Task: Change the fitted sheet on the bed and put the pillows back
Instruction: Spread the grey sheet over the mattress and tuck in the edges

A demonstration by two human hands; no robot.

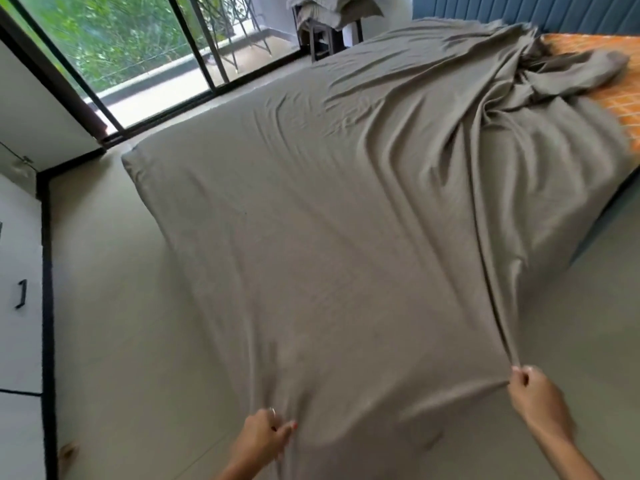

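The near edge of the grey fitted sheet (311,237) is being gripped at two spots: the left hand (266,433) is bunched around a fold of it low down, fingers curled into the cloth, and the right hand (533,393) is pinching a ridge of fabric between thumb and fingers, well apart from the left. The cloth is being held taut between them (probably so it can be drawn square toward the foot of the bed), and long tension creases are running away from the right-hand pinch. Farther out, the sheet is lying spread over most of the mattress (620,95), though at the far right corner it is bunched up and the orange patterned surface is being left bare. Beyond the bed, crumpled bedding (329,8) is being kept on a stool (322,39) by the glass door (138,46), apparently out of the way.
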